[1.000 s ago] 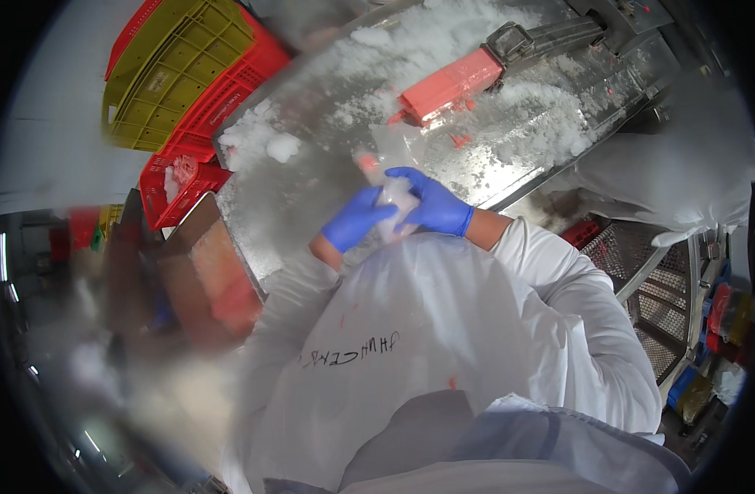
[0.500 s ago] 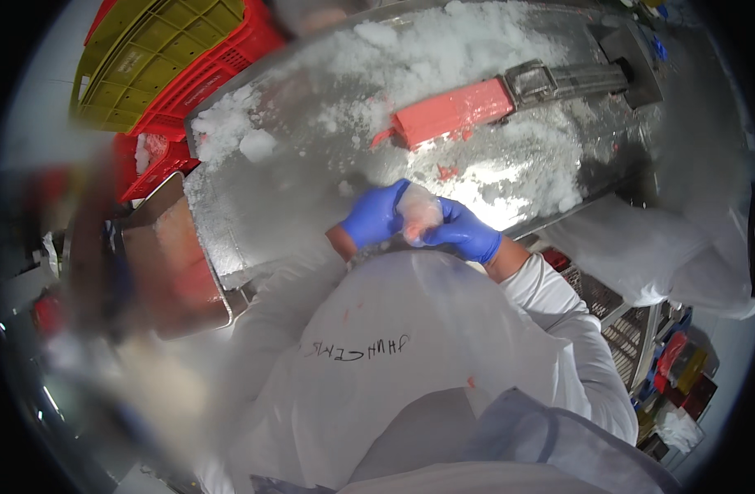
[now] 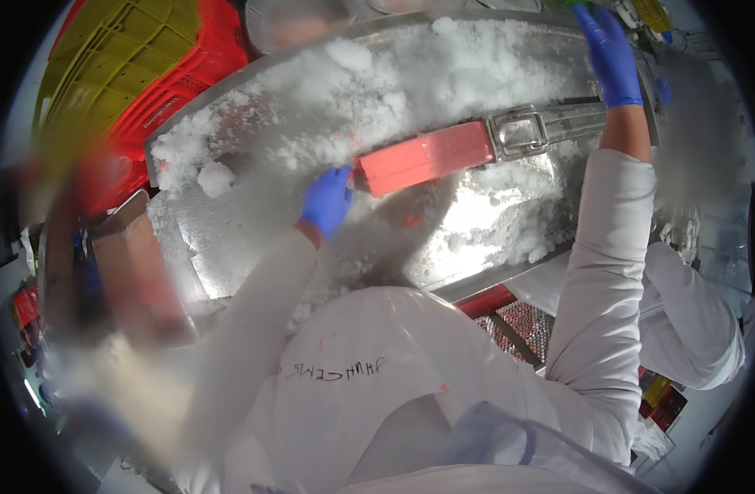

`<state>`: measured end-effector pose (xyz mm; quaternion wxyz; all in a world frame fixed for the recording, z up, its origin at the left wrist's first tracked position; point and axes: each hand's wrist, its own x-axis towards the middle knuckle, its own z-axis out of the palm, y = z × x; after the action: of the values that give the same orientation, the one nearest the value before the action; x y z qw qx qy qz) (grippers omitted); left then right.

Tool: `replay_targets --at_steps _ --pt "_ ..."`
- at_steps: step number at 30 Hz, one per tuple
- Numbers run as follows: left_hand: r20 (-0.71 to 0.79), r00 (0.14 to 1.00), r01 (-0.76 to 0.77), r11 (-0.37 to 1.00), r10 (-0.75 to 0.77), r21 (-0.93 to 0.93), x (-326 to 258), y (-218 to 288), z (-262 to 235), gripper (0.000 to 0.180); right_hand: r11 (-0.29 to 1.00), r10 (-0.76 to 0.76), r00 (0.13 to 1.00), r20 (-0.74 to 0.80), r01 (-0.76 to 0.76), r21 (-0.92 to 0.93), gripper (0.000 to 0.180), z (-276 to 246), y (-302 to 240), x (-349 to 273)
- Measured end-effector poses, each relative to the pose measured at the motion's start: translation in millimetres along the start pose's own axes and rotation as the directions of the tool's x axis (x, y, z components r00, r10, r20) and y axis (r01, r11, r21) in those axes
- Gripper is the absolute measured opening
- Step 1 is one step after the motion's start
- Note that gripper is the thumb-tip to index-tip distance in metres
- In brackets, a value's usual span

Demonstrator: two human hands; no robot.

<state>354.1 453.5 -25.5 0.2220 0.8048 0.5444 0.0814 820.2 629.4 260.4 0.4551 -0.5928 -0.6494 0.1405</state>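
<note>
My left hand (image 3: 326,201), in a blue glove, is at the left end of a long pink-red block (image 3: 427,158). Its fingers are bent together, their tips beside a small pink flap at that end; whether they grip it is hidden. A metal frame (image 3: 519,133) with a buckle-like loop adjoins the block's right end. My right hand (image 3: 612,58), also gloved in blue, reaches up at the far right corner of the metal table (image 3: 221,216). Its fingers are stretched out and apart, close to something green (image 3: 587,10) at the picture's edge.
Crushed ice (image 3: 344,99) lies heaped across the table around the block. Red crates (image 3: 167,99) and a yellow-green crate (image 3: 118,62) stand at the far left, with a metal tub (image 3: 143,276) below them. Another person's white sleeve (image 3: 694,329) shows at the right.
My hands have parted. The pale, pinkish lump between them is out of sight. My left hand moved to the block's left end; my right hand moved up to the far right corner.
</note>
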Motion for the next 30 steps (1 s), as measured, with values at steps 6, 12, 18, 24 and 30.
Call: replay_targets --at_steps 6,12,18,24,30 --pt "0.031 0.976 -0.214 0.976 0.214 0.028 56 -98 12 0.023 0.717 0.139 0.474 0.870 -0.654 0.242 0.046 80 8 -184" --pt "-0.227 0.973 -0.020 0.960 -0.046 -0.281 155 -54 -33 0.026 -0.005 0.552 0.266 0.790 -0.947 0.322 0.052 153 60 -354" --pt "0.400 0.916 0.347 0.422 0.040 -0.837 145 53 34 0.045 -0.152 0.696 0.431 0.575 -0.694 0.704 0.062 223 37 -350" --pt "0.725 0.685 0.695 0.237 0.067 -0.679 93 88 23 0.071 -0.376 0.697 0.208 0.686 -0.708 0.597 0.057 227 40 -355" --pt "0.749 0.661 0.735 0.171 0.032 -0.656 73 74 9 0.066 -0.492 0.541 0.311 0.781 -0.637 0.594 0.055 234 15 -371"
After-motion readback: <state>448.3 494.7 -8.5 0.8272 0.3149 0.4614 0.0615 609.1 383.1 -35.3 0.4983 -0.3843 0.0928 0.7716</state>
